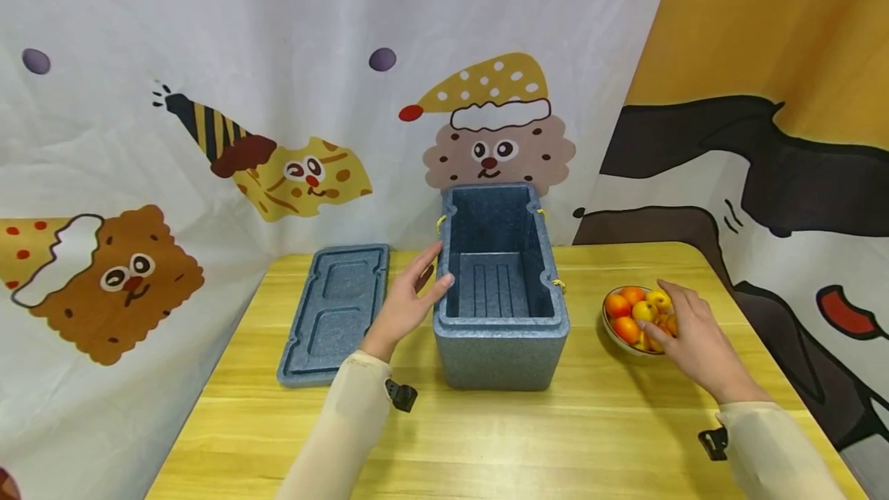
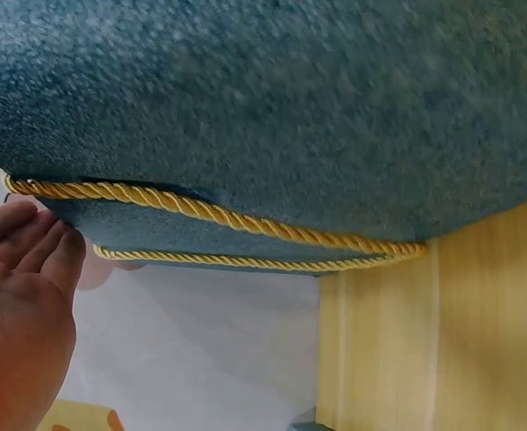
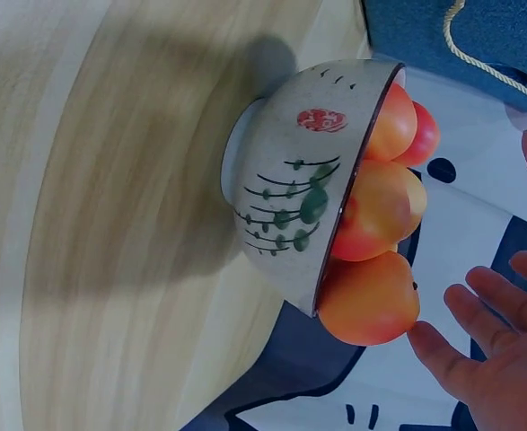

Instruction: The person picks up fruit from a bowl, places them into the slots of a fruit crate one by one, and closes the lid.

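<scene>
A blue-grey speckled foam box [image 1: 500,361] stands uncovered at mid-table, and nothing lies on its visible floor. At its left rim is my left hand [image 1: 406,305], thumb and fingers spread, gripping nothing. The left wrist view shows this hand [image 2: 21,301] beside the box's wall, near a twisted yellow rope [image 2: 218,214]. On the right, a patterned bowl [image 3: 281,180] holds several orange fruits [image 3: 371,301] and yellow fruits [image 1: 644,311]. Over the bowl's right side hovers my right hand [image 1: 701,349], fingers loosely extended. One fingertip appears close to an orange fruit; whether it touches is unclear.
The foam box's lid [image 1: 340,295], with two recessed panels, lies flat on the wooden table [image 1: 486,442] left of the box. Behind the table hangs a cartoon-printed cloth [image 1: 326,37]. A short stretch of table separates box and bowl.
</scene>
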`<state>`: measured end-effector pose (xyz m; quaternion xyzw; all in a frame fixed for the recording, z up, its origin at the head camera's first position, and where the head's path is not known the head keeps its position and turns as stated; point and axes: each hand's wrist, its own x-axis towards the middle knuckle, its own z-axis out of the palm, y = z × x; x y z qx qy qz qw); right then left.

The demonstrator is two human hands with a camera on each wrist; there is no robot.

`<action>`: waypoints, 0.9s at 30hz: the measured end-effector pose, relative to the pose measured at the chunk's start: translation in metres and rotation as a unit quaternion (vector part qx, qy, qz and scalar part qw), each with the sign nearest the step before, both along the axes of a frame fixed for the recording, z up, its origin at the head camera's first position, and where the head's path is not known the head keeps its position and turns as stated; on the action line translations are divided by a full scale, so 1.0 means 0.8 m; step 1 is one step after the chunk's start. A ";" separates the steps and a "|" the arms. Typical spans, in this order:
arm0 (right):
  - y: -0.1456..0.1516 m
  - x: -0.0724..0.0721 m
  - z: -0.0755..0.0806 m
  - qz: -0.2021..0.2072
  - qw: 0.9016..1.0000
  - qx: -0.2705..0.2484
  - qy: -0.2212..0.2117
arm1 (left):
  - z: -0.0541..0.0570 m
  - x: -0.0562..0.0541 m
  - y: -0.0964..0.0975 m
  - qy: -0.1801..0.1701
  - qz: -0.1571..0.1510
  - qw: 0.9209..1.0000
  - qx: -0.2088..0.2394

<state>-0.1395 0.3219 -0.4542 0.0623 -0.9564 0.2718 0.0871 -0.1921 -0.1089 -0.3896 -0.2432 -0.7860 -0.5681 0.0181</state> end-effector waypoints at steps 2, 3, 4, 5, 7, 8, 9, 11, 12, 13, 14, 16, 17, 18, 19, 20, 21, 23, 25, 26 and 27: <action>-0.001 0.000 -0.001 -0.005 1.000 -0.001 -0.006 | 0.000 0.001 0.000 -0.005 -0.004 1.000 0.001; -0.001 0.000 -0.001 -0.007 1.000 0.000 -0.007 | 0.000 0.002 0.000 -0.009 -0.005 1.000 0.000; -0.001 0.000 -0.002 -0.008 1.000 0.000 -0.007 | 0.000 0.003 0.000 -0.011 -0.007 1.000 -0.002; -0.001 0.001 -0.002 -0.009 1.000 0.001 -0.006 | 0.000 0.004 0.000 -0.013 -0.009 1.000 -0.003; -0.001 0.001 -0.003 -0.009 1.000 0.000 -0.004 | 0.000 0.006 0.000 -0.015 -0.016 1.000 -0.003; -0.001 0.001 -0.004 -0.008 1.000 0.000 -0.003 | -0.001 0.006 0.001 -0.016 -0.019 1.000 -0.004; -0.001 0.001 -0.005 -0.007 1.000 0.000 -0.002 | -0.001 0.007 0.001 -0.017 -0.020 1.000 -0.005; -0.001 0.001 -0.007 -0.005 1.000 0.001 0.000 | -0.002 0.007 0.001 -0.021 -0.022 1.000 -0.005; -0.001 0.000 -0.007 -0.004 1.000 0.001 0.002 | -0.003 0.007 0.001 -0.023 -0.022 0.999 -0.004; -0.001 0.000 -0.008 -0.003 1.000 0.002 0.004 | -0.003 0.007 0.001 -0.025 -0.021 0.999 -0.003; -0.001 -0.001 -0.009 -0.001 1.000 0.002 0.007 | -0.004 0.007 0.002 -0.027 -0.020 0.999 -0.001; 0.000 -0.002 -0.010 0.000 1.000 0.004 0.013 | -0.004 0.007 0.001 -0.030 -0.017 0.999 0.004; 0.000 -0.003 -0.010 -0.001 1.000 0.005 0.016 | -0.004 0.007 0.001 -0.031 -0.016 0.999 0.005; 0.001 -0.003 -0.010 -0.001 1.000 0.007 0.017 | -0.004 0.007 0.001 -0.031 -0.015 0.999 0.006; 0.002 -0.003 -0.011 -0.002 1.000 0.009 0.016 | -0.004 0.006 0.001 -0.032 -0.015 0.999 0.007; 0.003 -0.003 -0.011 -0.003 1.000 0.010 0.016 | -0.005 0.006 0.001 -0.032 -0.014 0.999 0.006; 0.004 -0.003 -0.011 -0.004 1.000 0.011 0.015 | -0.005 0.006 0.001 -0.032 -0.014 0.999 0.006; 0.007 -0.002 -0.012 -0.008 1.000 0.012 0.010 | -0.006 0.006 0.002 -0.031 -0.014 0.999 0.006; 0.010 -0.001 -0.013 -0.011 1.000 0.013 0.006 | -0.007 0.005 0.002 -0.030 -0.014 0.999 0.008; 0.012 -0.001 -0.014 -0.014 1.000 0.013 0.003 | -0.008 0.005 0.002 -0.030 -0.015 0.999 0.009; 0.014 0.000 -0.015 -0.017 1.000 0.015 0.000 | -0.009 0.005 0.002 -0.029 -0.016 0.999 0.011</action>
